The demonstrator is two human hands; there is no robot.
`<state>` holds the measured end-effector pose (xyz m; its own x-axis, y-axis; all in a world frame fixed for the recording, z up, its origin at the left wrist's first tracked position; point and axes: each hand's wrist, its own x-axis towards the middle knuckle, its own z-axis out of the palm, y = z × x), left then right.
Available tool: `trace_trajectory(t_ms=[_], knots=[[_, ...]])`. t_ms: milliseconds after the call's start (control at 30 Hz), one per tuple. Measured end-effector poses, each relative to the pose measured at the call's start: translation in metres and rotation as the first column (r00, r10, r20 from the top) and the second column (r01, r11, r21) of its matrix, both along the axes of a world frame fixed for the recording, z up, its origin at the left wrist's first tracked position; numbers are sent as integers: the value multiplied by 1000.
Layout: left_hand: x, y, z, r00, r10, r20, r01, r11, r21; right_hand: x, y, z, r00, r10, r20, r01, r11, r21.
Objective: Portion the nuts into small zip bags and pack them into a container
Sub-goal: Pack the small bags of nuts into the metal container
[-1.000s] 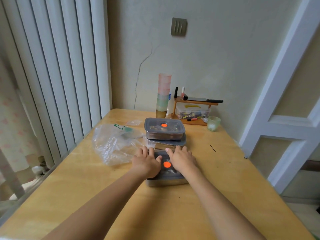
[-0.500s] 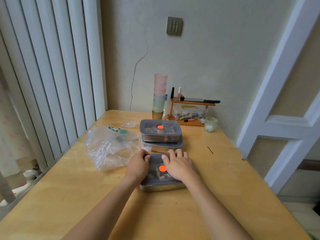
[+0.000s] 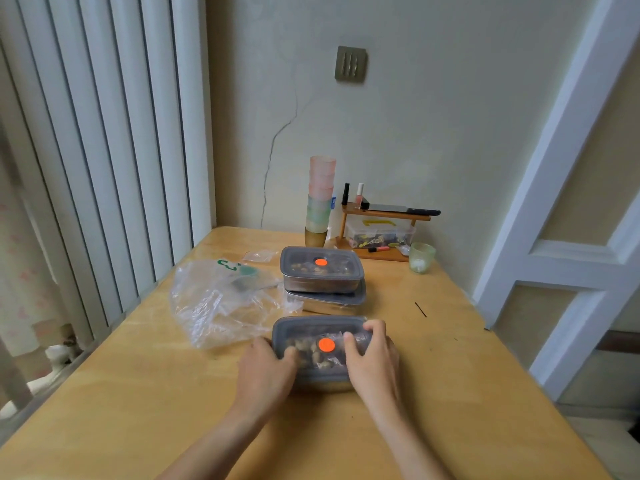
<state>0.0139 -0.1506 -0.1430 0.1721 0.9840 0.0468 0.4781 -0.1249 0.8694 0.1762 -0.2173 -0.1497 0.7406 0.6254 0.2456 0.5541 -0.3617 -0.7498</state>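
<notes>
A steel container (image 3: 313, 332) with a grey see-through lid and an orange dot sits on the wooden table (image 3: 138, 393) in front of me. Bagged nuts show through the lid. My left hand (image 3: 265, 370) grips its left side, thumb on the lid. My right hand (image 3: 372, 355) grips the right side, with fingers curled over the lid's far right corner. Behind it, a second lidded container (image 3: 322, 273) of nuts is stacked on a third container (image 3: 329, 301). A small empty zip bag (image 3: 259, 256) lies further back.
A crumpled clear plastic bag (image 3: 221, 301) lies left of the containers. A stack of pastel cups (image 3: 320, 199), a small wooden shelf (image 3: 381, 223) with bottles and a box, and a green glass (image 3: 420, 257) stand by the wall. Vertical blinds run along the left.
Both hands have slid from pressing flat on the lid's far edge to gripping the container's sides. The container appears a little nearer to me.
</notes>
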Motion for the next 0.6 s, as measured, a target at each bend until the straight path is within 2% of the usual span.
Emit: trace_trajectory(t_ms=[67, 167, 267, 333, 467, 600], knots=[[2, -15, 2, 998, 9, 54, -7, 999, -37, -4, -2, 4, 1000, -7, -19, 9, 998, 61], [5, -21, 22, 970, 66, 235, -84, 994, 66, -8, -1, 24, 1000, -23, 16, 20, 986, 166], [10, -6, 51, 914, 13, 405, -89, 982, 169, -5, 9, 59, 998, -6, 56, -9, 964, 264], [16, 14, 67, 883, -32, 469, -67, 979, 193, 3, 23, 82, 998, 44, 44, -55, 953, 297], [36, 62, 87, 849, -138, 509, 42, 980, 194, 33, 68, 108, 988, 149, -35, -134, 954, 269], [53, 112, 76, 871, -208, 445, 147, 975, 170, 66, 109, 101, 983, 180, -22, -175, 972, 156]])
